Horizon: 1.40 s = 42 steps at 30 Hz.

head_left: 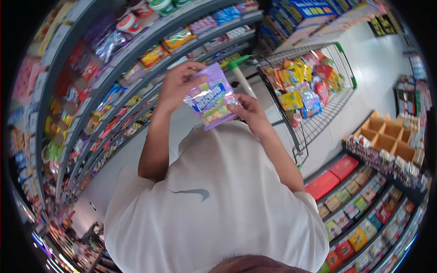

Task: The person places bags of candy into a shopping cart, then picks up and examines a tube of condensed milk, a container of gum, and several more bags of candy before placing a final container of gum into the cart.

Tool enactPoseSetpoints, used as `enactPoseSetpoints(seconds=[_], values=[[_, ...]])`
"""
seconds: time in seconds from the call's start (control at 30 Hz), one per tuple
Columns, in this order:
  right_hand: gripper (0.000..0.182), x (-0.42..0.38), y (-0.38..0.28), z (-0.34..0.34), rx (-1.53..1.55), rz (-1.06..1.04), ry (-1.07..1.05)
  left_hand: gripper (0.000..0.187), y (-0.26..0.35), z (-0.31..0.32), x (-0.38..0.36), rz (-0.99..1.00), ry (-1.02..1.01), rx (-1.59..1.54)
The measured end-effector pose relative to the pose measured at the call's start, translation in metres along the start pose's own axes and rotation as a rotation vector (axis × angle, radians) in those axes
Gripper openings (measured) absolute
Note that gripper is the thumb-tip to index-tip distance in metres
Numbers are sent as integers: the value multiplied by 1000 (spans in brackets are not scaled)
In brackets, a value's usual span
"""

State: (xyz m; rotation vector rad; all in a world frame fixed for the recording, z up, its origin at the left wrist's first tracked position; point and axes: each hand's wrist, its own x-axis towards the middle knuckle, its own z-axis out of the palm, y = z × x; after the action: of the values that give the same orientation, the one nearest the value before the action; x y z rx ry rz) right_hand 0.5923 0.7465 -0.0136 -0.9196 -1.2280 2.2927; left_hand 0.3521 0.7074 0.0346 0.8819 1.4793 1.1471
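A purple candy bag [213,98] with a blue label is held up in front of the white shirt. My left hand [182,82] grips its upper left side, with the fingers bent over the edge. At its lower right edge, my right hand [249,110] pinches the bag between thumb and fingers. Just beyond the bag and to the right stands a wire shopping cart [318,125] with a green and white handle, holding several colourful snack packets [298,75].
Shelves of packaged sweets [104,86] curve along the left side. Boxed goods fill shelves [350,200] at the lower right, near a wooden divided bin [387,132]. Blue boxes [305,11] are stacked at the top. Pale tiled floor [371,63] shows beyond the cart.
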Motion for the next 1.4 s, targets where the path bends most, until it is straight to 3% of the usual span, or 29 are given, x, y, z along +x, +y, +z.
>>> enactPoseSetpoints(seconds=[0.13,0.27,0.37,0.57,0.77,0.87,0.97,1.4], values=[[24,-4,-4,-12,207,3,73,35,-7,17,1,87,72,-250],[30,-4,2,-27,450,-58,99,42,-25,33,-1,-50,-111,-352],[36,-5,-1,-28,529,-101,110,45,-31,49,-5,-84,-206,-221],[41,-5,-3,-28,509,-141,81,37,-26,53,-6,-112,-244,-167],[41,-8,-3,-29,296,-47,79,35,-26,51,-7,-95,-233,-186],[34,-11,4,-32,251,-59,103,36,-26,55,-10,-111,-232,-193],[43,-15,2,-30,246,-66,116,34,-30,58,-12,-119,-217,-204],[48,-26,5,-33,309,-149,132,36,-28,66,-9,-65,-270,-236]])
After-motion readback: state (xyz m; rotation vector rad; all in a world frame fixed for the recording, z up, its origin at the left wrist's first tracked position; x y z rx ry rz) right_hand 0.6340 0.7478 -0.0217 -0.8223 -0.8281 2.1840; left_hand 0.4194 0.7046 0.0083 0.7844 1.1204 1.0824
